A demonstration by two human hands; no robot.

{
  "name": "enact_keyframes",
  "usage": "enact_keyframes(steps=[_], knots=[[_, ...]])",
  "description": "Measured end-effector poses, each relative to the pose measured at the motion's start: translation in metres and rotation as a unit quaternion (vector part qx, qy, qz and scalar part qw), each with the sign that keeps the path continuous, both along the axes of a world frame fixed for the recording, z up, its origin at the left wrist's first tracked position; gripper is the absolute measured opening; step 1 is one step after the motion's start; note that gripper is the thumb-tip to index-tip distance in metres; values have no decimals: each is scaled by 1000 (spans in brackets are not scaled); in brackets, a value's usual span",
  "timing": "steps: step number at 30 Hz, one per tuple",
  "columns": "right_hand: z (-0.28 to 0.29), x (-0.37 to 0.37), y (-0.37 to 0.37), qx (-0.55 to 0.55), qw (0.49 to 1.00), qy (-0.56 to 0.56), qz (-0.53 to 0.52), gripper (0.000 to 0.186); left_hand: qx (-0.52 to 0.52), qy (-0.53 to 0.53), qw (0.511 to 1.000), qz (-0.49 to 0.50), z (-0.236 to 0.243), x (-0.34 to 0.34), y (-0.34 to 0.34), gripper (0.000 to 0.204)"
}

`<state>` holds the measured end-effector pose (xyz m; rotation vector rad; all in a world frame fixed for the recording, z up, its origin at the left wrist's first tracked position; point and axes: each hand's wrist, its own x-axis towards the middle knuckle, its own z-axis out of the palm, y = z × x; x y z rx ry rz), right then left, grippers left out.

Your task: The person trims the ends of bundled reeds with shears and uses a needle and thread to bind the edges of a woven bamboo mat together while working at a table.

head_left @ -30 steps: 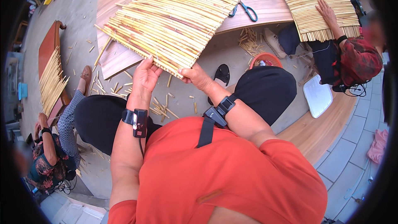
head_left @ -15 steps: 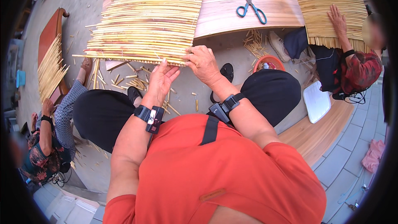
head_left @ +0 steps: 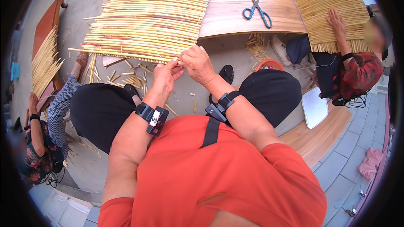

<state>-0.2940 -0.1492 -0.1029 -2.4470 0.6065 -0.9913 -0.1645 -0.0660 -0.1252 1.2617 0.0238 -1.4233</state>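
Note:
A mat of yellowish reed stalks [head_left: 147, 21], tied in rows with thin string, lies on the wooden table in front of me. My right hand [head_left: 198, 64] pinches the mat's near right corner, its fingers bent. Beside it, my left hand [head_left: 165, 77] is closed with thumb and fingers at the same near edge. The fingertips of both hands almost meet there; any string between them is too small to make out. One stalk sticks out past the others at the mat's left end. Blue-handled scissors [head_left: 257, 11] lie spread on the table, right of the mat.
Cut reed pieces [head_left: 136, 80] litter the floor below the table. A red basin [head_left: 270, 64] stands beyond my right knee, near a white tray [head_left: 314, 107]. One person at right rests a hand on another reed mat [head_left: 330, 10]; another sits at left by a reed bundle [head_left: 45, 61].
The view has shifted slightly. My left fingers have come in closer to my right fingertips at the mat's corner. The co-worker's hand at right still lies on the other mat.

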Motion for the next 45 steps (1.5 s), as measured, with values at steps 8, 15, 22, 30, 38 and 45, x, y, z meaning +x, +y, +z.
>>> enact_keyframes(steps=[8,15,22,30,38,45], knots=[[117,36,-3,7,974,-222,45,13,-3,-53,998,18,9,-7,4,28],[163,-19,2,548,781,-295,49,18,-24,-3,1000,-6,2,-7,-4,27],[272,-133,0,26,826,-561,-53,16,-12,-20,1000,-21,5,-1,1,30],[160,-92,-32,391,887,-181,-167,14,1,-19,1000,-13,3,2,3,29],[-7,-29,12,633,758,33,-157,24,-16,-14,1000,-19,3,-2,0,26],[-14,-43,4,775,632,-15,-12,13,-1,-13,1000,-19,-1,0,2,24]])
